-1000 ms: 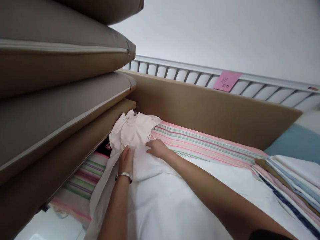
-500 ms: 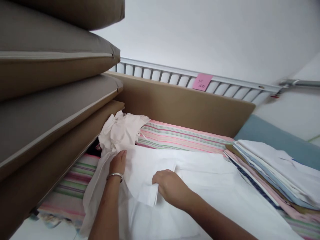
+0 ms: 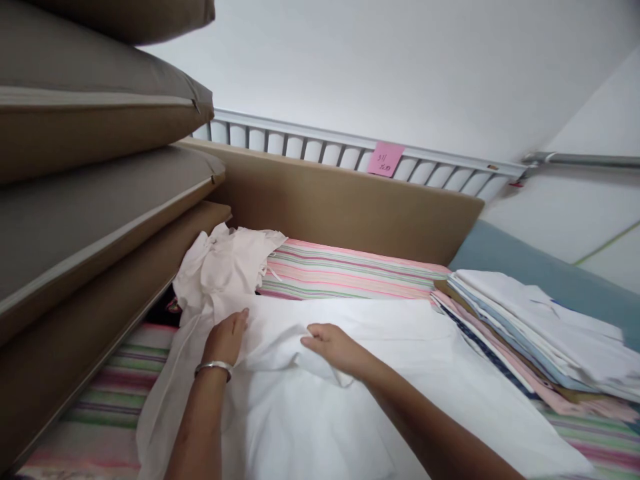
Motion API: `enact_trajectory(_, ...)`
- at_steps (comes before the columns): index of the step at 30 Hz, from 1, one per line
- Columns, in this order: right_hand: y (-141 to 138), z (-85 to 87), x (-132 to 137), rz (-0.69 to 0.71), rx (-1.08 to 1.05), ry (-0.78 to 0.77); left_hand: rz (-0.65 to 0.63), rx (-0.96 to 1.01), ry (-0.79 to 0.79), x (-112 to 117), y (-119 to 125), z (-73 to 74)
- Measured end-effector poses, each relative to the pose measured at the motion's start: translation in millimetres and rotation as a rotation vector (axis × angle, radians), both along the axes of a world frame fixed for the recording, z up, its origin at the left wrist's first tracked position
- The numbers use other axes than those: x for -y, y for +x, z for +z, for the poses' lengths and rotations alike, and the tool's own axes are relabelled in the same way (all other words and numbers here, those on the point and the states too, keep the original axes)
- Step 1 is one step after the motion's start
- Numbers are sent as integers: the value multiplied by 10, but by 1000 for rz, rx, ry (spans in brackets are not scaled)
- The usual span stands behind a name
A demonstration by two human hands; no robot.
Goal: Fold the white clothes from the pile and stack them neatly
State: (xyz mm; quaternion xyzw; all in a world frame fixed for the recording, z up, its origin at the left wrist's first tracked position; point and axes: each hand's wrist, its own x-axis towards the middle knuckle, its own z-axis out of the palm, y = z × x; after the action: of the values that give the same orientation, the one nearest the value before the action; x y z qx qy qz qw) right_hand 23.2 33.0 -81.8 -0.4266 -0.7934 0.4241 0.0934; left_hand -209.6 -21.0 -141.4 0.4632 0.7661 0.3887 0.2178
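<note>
Though partly illegible, pink note with "311" beyond white cloth.

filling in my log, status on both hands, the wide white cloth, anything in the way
Right hand gripping a fold of wide white cloth. Left hand on it, hold unclear. Crumpled off-white fabric beyond left hand, not blocking.

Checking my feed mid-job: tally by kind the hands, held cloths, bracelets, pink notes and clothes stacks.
Left hand, right hand: 2
White cloth in right hand: 1
Bracelet: 1
Pink note: 1
Stack of folded clothes: 1
Total: 6
</note>
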Motion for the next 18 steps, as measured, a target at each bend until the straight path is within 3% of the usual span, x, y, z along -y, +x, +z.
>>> enact_trajectory(2, -11, -164, -230, -164, -54, -57, 25, -33, -9, -13, -26, -47)
enact_trajectory(6, 7, -507, -564, -434, -18, -79, 77, -184, 146, -55, -50, -119)
enact_trajectory(9, 24, -660, -659, -481, 29, -52, 90, -253, 198, -80, -23, -107)
enact_trajectory(13, 25, -677, -730, -491, 49, 9, 72, -272, 267, -97, 58, -42)
enact_trajectory(18, 22, -695, -821, -524, 103, 69, -95, -165, 295, -145, 238, -77)
